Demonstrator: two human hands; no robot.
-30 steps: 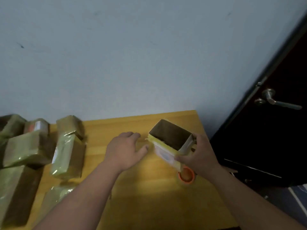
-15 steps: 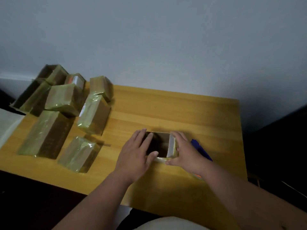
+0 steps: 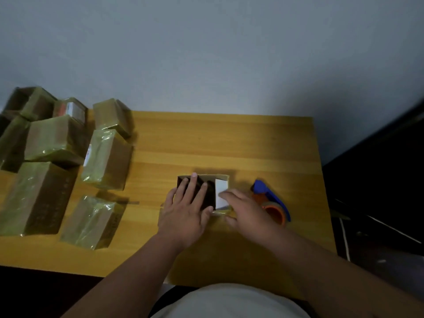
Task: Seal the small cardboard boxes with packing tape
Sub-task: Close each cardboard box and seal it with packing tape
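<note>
Head view: the box's (image 3: pixel 207 191) interior is dark and its contents cannot be made out; its near wall is covered by both hands. The box sits open-topped on the table (image 3: pixel 229 143), with one white flap (image 3: pixel 221 196) showing at its right side. Left hand (image 3: pixel 184 213) lies over the box's left half, fingers straight and spread, palm down, gripping nothing. Right hand (image 3: pixel 246 208) touches the flap with its fingertips; its thumb sits at the box's near right corner; whether it pinches the flap cannot be told. Just right of the box lies a tape dispenser (image 3: pixel 271 204), blue handle and orange roll, partly hidden behind the right hand. Well left of the box stand several taped boxes (image 3: pixel 104 160), the farthest cut off by the frame edge.
</note>
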